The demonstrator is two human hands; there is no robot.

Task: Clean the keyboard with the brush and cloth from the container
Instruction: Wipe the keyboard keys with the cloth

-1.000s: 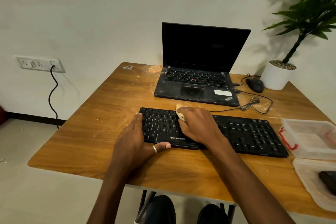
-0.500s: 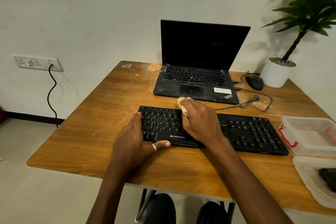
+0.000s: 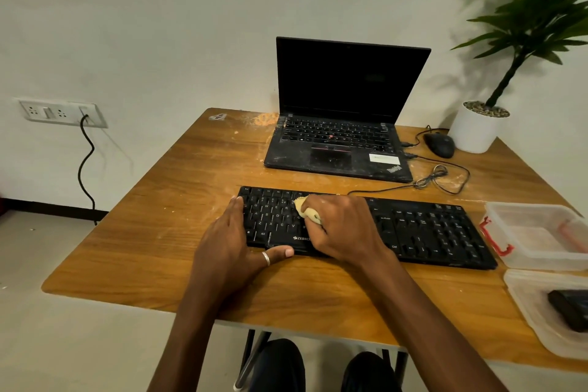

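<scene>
A black keyboard [image 3: 429, 229] lies across the wooden table [image 3: 178, 232]. My right hand [image 3: 343, 229] grips a bunched yellow cloth [image 3: 307, 210] and presses it on the keys left of the keyboard's middle. My left hand [image 3: 235, 242] rests flat at the keyboard's left end, fingers straight along its side and thumb along its front edge. At the right edge a clear container [image 3: 537, 235] with red clips stands open. Its lid [image 3: 525, 302] lies nearer me with a dark object [image 3: 569, 309] on it, cut off by the frame.
An open black laptop [image 3: 337, 137] stands behind the keyboard, with a mouse [image 3: 440, 144] and a coiled cable [image 3: 436, 177] to its right. A potted plant [image 3: 480, 127] fills the far right corner. Dust specks lie on the far tabletop. A wall socket [image 3: 60, 113] is at left.
My right hand slid the cloth back towards me over the keys, after going up to the top row half a second ago. My left hand stayed in place.
</scene>
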